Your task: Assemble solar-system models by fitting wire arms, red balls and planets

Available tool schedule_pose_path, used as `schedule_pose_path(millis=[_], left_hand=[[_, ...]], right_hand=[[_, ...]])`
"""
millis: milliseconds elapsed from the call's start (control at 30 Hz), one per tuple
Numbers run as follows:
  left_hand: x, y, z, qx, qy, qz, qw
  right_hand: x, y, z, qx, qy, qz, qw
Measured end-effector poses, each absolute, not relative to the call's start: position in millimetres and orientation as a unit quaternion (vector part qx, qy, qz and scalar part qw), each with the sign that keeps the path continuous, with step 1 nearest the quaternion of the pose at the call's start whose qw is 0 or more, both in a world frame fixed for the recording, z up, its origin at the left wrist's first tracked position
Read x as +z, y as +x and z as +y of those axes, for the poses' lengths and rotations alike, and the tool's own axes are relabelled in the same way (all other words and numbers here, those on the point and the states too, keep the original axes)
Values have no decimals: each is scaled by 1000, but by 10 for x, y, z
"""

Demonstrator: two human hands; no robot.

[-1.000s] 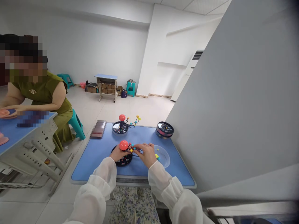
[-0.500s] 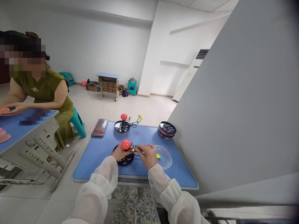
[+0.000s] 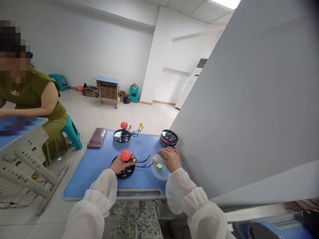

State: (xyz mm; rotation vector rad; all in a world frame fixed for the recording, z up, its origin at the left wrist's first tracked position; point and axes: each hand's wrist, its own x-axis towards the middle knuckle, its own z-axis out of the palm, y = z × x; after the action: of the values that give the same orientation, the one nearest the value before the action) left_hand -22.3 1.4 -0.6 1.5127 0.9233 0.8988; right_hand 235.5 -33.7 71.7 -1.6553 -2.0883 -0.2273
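My left hand is closed around the post of a solar system model with a black round base. A red ball tops it, and small coloured balls sit on some of its thin black arms; other arms end bare. One arm reaches to an orange ball by the dish's left rim. My right hand is above the right side of a clear shallow dish, fingers bent together; anything between the fingertips is too small to make out. In the dish lies a yellow ringed planet piece near a small teal ball.
A second solar system model stands at the back of the blue table. Black round bases are stacked at the back right, near a grey partition. A blurred packet lies back left. Another person sits at a neighbouring table.
My right hand has left the model's arms and moved right, over the dish. My left hand stays on the model. The view has shifted, so the surroundings sit further left.
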Motion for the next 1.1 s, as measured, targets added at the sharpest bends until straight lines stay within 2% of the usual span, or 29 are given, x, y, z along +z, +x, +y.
schedule_pose_path(millis=[167,333,533,733,933,1100], left_hand=[[24,-268,-1,381,633,381,556],[129,-369,-51,381,650,390,529],[186,-602,-303,416,650,453,446],[83,-539,-839,529,534,632,186],[-48,-22,-1076,468,706,517,121],[-158,262,-941,444,728,518,62]], right_hand=[[618,2709,-347,-138,-573,-805,68],[519,2715,-252,-156,-546,-823,15],[484,2726,-142,-145,-514,-846,11],[419,2739,-122,-129,-525,-841,28],[477,2760,-248,-112,-546,-828,61],[494,2644,-412,-51,-566,-815,112]])
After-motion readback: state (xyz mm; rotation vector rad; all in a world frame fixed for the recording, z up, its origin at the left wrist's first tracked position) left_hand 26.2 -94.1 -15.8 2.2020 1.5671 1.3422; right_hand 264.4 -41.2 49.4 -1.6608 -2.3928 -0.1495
